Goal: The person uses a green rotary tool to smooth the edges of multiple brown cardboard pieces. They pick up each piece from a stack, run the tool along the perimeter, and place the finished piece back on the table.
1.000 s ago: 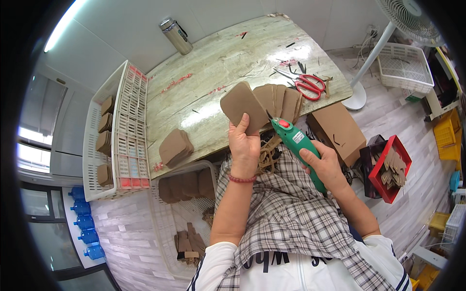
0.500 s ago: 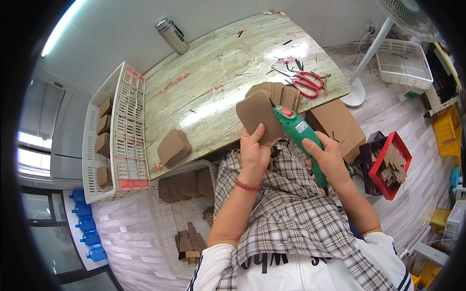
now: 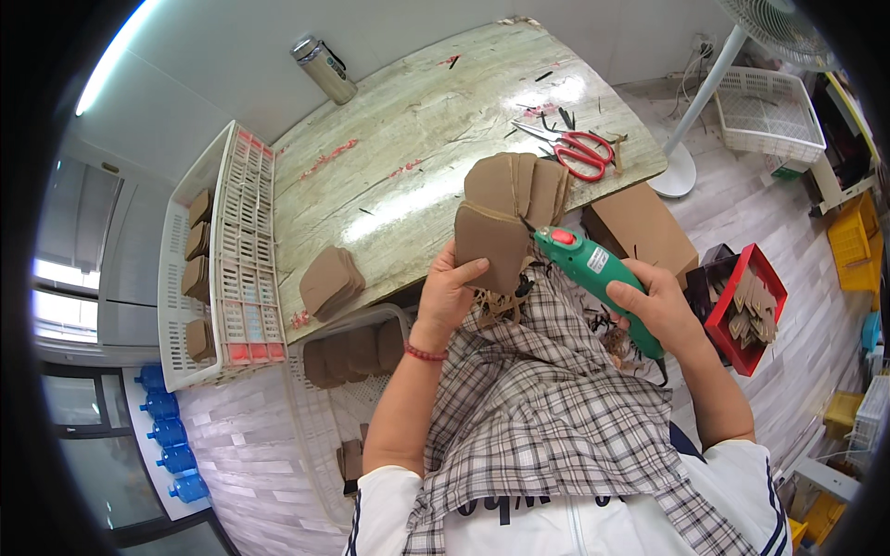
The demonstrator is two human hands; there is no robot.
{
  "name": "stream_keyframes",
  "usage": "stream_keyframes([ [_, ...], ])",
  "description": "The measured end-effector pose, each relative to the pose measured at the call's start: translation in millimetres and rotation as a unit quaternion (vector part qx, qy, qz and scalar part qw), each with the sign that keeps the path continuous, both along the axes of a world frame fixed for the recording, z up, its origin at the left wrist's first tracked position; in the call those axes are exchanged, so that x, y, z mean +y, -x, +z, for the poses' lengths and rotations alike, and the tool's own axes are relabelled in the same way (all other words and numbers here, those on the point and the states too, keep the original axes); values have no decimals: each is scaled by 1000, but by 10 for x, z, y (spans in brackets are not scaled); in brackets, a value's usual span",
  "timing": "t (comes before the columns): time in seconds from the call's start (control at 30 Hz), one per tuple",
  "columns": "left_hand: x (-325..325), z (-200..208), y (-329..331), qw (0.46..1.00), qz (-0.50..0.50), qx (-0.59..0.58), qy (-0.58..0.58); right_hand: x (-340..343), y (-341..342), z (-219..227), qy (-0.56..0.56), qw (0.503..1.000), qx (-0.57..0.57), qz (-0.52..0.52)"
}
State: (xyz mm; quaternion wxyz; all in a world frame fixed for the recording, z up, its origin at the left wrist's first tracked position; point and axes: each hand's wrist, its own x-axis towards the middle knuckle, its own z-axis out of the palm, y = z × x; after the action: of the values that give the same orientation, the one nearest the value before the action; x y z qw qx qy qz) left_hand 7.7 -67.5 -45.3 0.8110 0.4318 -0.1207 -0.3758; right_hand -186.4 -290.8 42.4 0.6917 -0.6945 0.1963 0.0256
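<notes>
My left hand (image 3: 447, 295) pinches a flat, rounded brown piece (image 3: 489, 243) between thumb and fingers at the table's near edge. My right hand (image 3: 656, 306) is wrapped round green electric scissors (image 3: 584, 261) with a red button. Their dark tip is at the upper right edge of the brown piece; I cannot tell whether it touches. Just beyond lies a fanned pile of similar brown pieces (image 3: 501, 183). Red-handled scissors (image 3: 584, 155) lie to its right among dark scraps. Another small brown stack (image 3: 331, 281) rests on the table to the left.
A white slatted crate (image 3: 243, 306) with brown stacks stands at the table's left. Below, another crate (image 3: 306, 445) holds more pieces. To the right are a cardboard box (image 3: 644, 232), a red bin (image 3: 721, 335) of scraps and a fan stand (image 3: 677, 171). A metal flask (image 3: 324, 69) stands at the back.
My left hand has shifted left with the brown piece, which has turned slightly. My right hand and the electric scissors have moved a little right and down. More of the fanned pile shows.
</notes>
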Motion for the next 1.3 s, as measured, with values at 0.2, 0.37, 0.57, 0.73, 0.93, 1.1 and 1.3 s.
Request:
stream_keyframes([
  [0.2,192,139,-163,988,-61,-91,-112,-10,116,-16,33,999,18,29],
  [0.37,236,132,-167,976,-78,-130,-155,66,135,-4,92,995,7,33],
  [0.57,204,142,7,974,-94,-102,-179,146,79,6,98,995,22,18],
  [0.73,245,117,18,967,-136,-94,-193,184,14,-33,52,998,25,8],
  [0.93,337,273,-97,930,-162,-185,-272,107,14,-102,-2,998,44,40],
  [1.1,516,281,-239,924,-107,-220,-294,94,7,-86,-28,995,56,72],
  [1.3,646,236,-246,974,-3,-112,-199,91,-22,-147,-65,992,58,91],
])
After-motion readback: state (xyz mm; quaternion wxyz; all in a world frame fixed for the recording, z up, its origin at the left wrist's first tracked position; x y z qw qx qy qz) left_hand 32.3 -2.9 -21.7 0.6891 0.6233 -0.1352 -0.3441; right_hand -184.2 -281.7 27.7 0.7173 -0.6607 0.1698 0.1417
